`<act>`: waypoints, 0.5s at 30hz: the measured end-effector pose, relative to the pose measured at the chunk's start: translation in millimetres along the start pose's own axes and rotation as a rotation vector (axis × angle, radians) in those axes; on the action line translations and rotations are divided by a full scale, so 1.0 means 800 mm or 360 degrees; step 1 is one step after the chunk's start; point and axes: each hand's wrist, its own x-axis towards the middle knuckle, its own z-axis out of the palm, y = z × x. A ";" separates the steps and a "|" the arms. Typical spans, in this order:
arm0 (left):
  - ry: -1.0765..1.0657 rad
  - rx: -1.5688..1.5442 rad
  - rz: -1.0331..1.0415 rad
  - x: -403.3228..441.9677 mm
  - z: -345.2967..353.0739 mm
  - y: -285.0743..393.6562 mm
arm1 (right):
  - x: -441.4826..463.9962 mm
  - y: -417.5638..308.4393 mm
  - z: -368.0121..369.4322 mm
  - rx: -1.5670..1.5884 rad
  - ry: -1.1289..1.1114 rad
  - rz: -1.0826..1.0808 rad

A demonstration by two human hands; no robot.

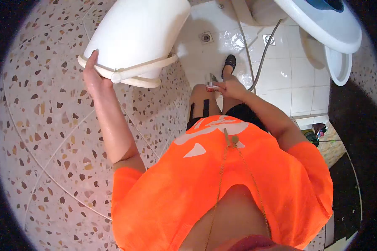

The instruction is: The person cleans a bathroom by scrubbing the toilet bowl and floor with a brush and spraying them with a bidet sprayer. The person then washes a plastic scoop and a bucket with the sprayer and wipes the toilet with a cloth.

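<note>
My left hand [97, 77] grips the rim of a tilted white bucket [138, 33], whose cream handle [146, 67] hangs across its near end. The thumb lies along the outside of the rim, and the other fingers are hidden behind it. Lower down near my knees, my right hand [230, 88] is closed round a small clear and reddish nozzle [211, 87]. A grey hose [263, 58] runs beside that hand across the tiles. The inside of the bucket does not show.
A white sink [331, 25] juts in at the upper right. Two drains, one left [205, 37] and one right [269, 40], lie in the wet tiled floor. A speckled wall [63, 138] fills the left side. Small items [316, 133] sit at the right.
</note>
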 end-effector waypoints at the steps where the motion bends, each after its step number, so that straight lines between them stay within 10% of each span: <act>1: -0.0008 0.0007 0.0003 0.002 -0.001 -0.002 | 0.000 0.005 0.000 0.0008 0.0007 0.0002; 15: -0.0090 0.0035 -0.0033 0.002 0.022 -0.002 | -0.030 0.018 -0.054 0.0468 0.0397 0.0118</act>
